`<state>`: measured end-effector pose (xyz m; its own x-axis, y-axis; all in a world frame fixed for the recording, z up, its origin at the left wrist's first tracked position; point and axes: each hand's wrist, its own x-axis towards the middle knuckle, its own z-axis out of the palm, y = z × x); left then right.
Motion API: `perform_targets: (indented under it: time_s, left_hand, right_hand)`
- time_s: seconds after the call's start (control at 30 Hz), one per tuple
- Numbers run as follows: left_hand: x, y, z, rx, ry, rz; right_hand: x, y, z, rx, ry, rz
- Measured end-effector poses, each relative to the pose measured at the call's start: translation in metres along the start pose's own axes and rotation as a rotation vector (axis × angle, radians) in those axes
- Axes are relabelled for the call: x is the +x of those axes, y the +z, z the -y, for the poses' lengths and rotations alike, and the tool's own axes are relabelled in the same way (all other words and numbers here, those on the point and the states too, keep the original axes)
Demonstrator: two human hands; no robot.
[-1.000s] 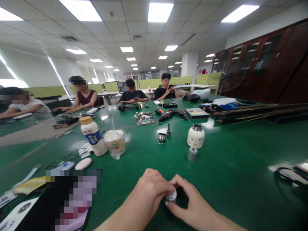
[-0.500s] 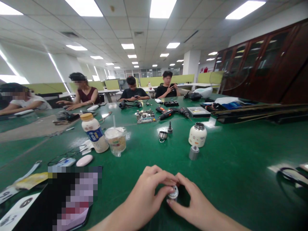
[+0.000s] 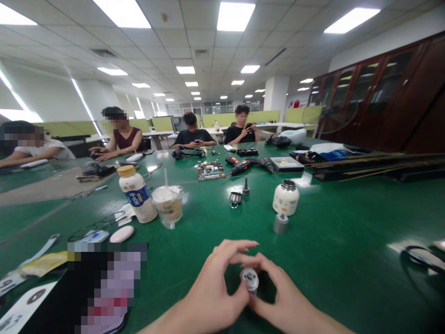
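Observation:
Between my hands is a small silver cylindrical motor (image 3: pixel 249 279), upright, its round end facing up with a short centre shaft and small holes. My left hand (image 3: pixel 219 283) curves around it from the left. Its thumb presses the motor's near side, while the index finger arches out above. From the right, my right hand (image 3: pixel 278 292) closes thumb and fingers around the same motor; its fingertips meet the left fingers behind it. A second silver motor (image 3: pixel 281 224) stands farther off, in front of a cream flask body (image 3: pixel 285 198) with an uncovered metal mouth.
A metal flask lid (image 3: pixel 235 199) and dark bit (image 3: pixel 246 186) lie mid-table. Power drills (image 3: pixel 240 166) and a circuit board (image 3: pixel 210 170) are beyond. Leftward stand a drink bottle (image 3: pixel 137 195) and plastic cup (image 3: pixel 168 205), with a phone (image 3: pixel 118 287) nearer. Several people sit opposite.
My left index finger has lifted off and straightened, and the left fingers have drawn back, uncovering the motor's top. Both hands stay around the motor in nearly the same place.

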<state>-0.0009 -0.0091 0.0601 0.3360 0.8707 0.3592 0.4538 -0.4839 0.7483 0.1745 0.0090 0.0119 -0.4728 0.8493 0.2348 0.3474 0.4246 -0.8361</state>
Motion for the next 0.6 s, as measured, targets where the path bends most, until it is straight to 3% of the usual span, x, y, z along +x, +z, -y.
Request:
perform_targets:
  time_s: [0.3,0.4,0.5,0.6]
  left_hand:
    - [0.000,0.007,0.007,0.016,-0.073,-0.099]
    - [0.002,0.006,0.011,-0.027,-0.051,-0.210]
    - [0.007,0.004,0.027,0.006,-0.112,-0.359]
    - [0.009,0.006,0.051,0.127,-0.197,-0.318]
  right_hand:
    - [0.001,-0.002,0.006,-0.019,0.009,0.014]
    - [0.001,-0.002,0.005,-0.022,0.032,0.013]
    - [0.001,-0.002,0.006,-0.016,0.048,0.022]
    - [0.001,-0.003,0.007,-0.006,0.048,0.026]
